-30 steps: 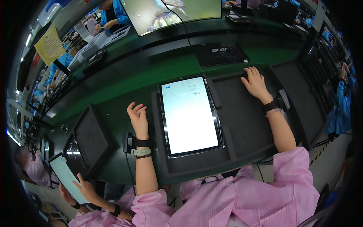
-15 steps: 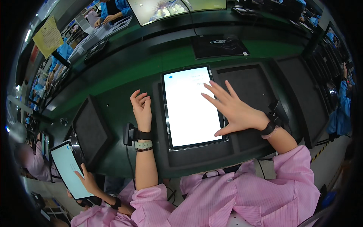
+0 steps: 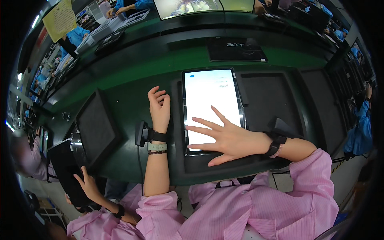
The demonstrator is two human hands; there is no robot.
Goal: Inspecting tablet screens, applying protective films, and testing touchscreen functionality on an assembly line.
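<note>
A tablet (image 3: 210, 94) with a bright, mostly white screen lies face up in a dark foam tray (image 3: 200, 165) in front of me. Over the lower part of that screen, my right hand (image 3: 220, 140) is spread wide, palm down, holding nothing. I cannot tell whether its fingers touch the glass. My left hand (image 3: 160, 106) rests just left of the tray, its fingers loosely half-curled, with nothing in them. A black device is strapped on each wrist.
Another dark tray (image 3: 270, 94) adjoins on the right. A flat black device (image 3: 237, 50) lies at the back, below a lit monitor (image 3: 204, 7). A tilted tray (image 3: 96, 124) stands at left. There a co-worker's hand (image 3: 90, 188) is by a dark-screened tablet (image 3: 66, 168).
My right hand has swept from the screen's upper right down and leftward over its lower part. My left fingers curl a little more. The co-worker's tablet screen has gone from lit to dark.
</note>
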